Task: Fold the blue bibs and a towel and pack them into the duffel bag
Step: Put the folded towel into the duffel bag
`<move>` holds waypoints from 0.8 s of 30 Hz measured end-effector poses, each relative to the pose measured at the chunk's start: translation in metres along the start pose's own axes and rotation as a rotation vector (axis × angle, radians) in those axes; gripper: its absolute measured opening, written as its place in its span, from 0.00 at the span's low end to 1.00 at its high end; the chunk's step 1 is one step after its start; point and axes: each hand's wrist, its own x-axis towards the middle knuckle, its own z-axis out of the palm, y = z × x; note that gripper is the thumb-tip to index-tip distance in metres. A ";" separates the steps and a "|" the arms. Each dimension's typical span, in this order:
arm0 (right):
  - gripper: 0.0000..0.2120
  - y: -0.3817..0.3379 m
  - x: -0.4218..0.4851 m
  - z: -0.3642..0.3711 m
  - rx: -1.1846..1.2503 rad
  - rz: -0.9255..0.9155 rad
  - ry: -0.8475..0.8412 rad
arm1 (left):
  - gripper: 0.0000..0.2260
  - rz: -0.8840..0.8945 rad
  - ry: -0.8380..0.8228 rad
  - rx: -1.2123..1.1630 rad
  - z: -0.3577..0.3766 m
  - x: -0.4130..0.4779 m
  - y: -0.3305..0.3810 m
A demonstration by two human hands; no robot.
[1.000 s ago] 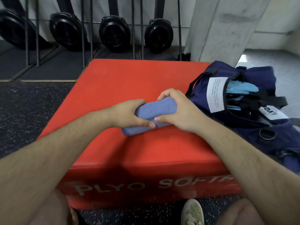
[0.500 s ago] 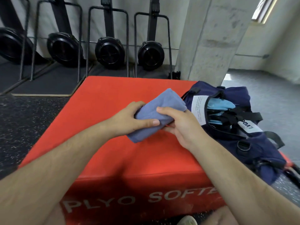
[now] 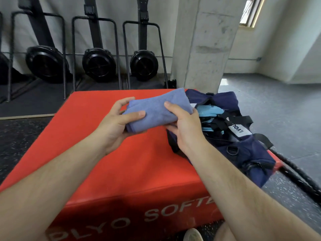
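Both hands up over the red box (image 3: 139, 171): left hand (image 3: 114, 126) and right hand (image 3: 184, 129) clamp the folded towel (image 3: 156, 110) so it stays bundled, just short of the open duffel bag (image 3: 246, 150), light-blue bibs (image 3: 208, 110) apparently already inside.

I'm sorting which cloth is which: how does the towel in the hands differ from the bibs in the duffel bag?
The towel is a dull lavender-blue; the bibs are a brighter sky blue. The towel is held above the red box by the left hand and right hand; the bibs already lie inside the duffel bag. Both are folded.
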 end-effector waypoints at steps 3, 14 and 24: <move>0.32 -0.018 0.007 -0.018 0.082 -0.057 0.109 | 0.19 0.036 0.034 0.019 0.028 0.009 0.003; 0.21 -0.075 0.067 -0.126 0.116 -0.335 0.645 | 0.16 -0.025 -0.205 0.293 0.199 0.104 -0.022; 0.23 -0.067 0.113 -0.159 -0.101 -0.267 0.581 | 0.08 0.030 -0.044 0.784 0.227 0.152 -0.053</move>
